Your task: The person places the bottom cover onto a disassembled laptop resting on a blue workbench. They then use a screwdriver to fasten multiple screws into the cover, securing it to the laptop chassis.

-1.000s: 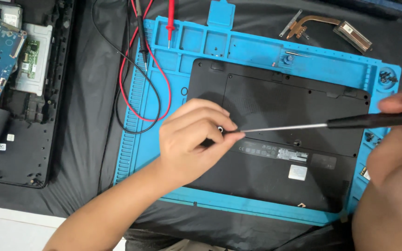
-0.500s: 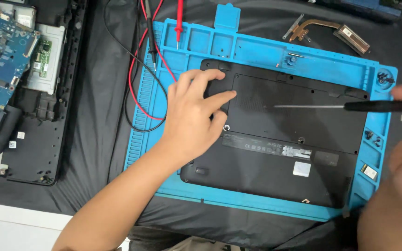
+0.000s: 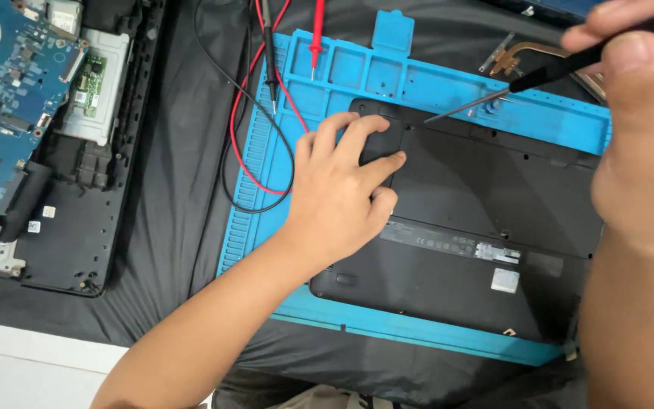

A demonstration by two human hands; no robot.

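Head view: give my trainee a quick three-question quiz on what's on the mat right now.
1. True or false: the left hand rests flat on the black laptop base.
2. What does the right hand hold?
A. a red probe
B. a screwdriver
C. a copper heat pipe
3. Fill in: the laptop base lies on a ____ mat.

Key: 1 true. 2 B; its tip points at the base's top edge, and whether it touches cannot be told. 3 blue.
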